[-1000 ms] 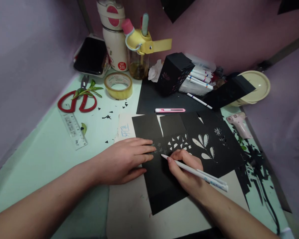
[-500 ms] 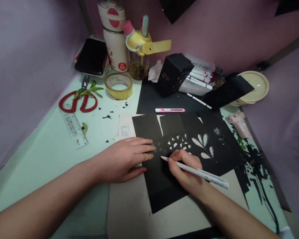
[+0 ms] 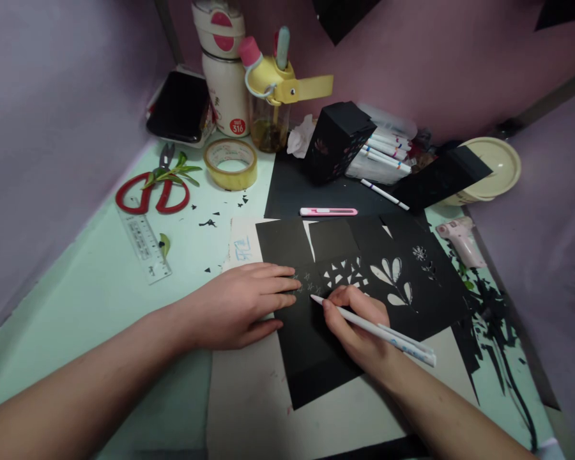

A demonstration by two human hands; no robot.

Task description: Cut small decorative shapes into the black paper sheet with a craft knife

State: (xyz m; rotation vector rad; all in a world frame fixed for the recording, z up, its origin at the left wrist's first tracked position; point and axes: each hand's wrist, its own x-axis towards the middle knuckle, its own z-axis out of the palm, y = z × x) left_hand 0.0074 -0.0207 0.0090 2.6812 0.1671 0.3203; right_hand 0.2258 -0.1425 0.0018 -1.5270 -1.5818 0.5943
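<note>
Where purple walls (image 3: 52, 108) are closing in on three sides, a pale green worktop (image 3: 91, 300) is filling the space between them. Across its middle a cream board (image 3: 249, 409) is lying, and on that a large black paper sheet (image 3: 311, 351) is spreading, cut through with leaf and triangle shapes. The left hand (image 3: 239, 306) is pressing flat on the sheet's left edge, fingers stretched out and close together, holding nothing. The right hand (image 3: 359, 326) is resting on the sheet just beside it, fingers closing around a white pen (image 3: 378, 331) whose tip is touching the paper near small drawn stars.

Behind the sheet, a black paper box (image 3: 338, 140) is standing upright beside a bundle of markers (image 3: 381, 156). A cream flask (image 3: 225, 70) and a yellow-lidded bottle (image 3: 268, 96) are standing against the back wall, with a roll of tape (image 3: 230, 164) in front of them. Red scissors (image 3: 148, 195) and a clear ruler (image 3: 144, 243) are lying at the left, a pink craft knife (image 3: 328, 211) is lying above the sheet, and a small glue gun (image 3: 460, 239) is sitting at the right. Black scraps are dotting the worktop.
</note>
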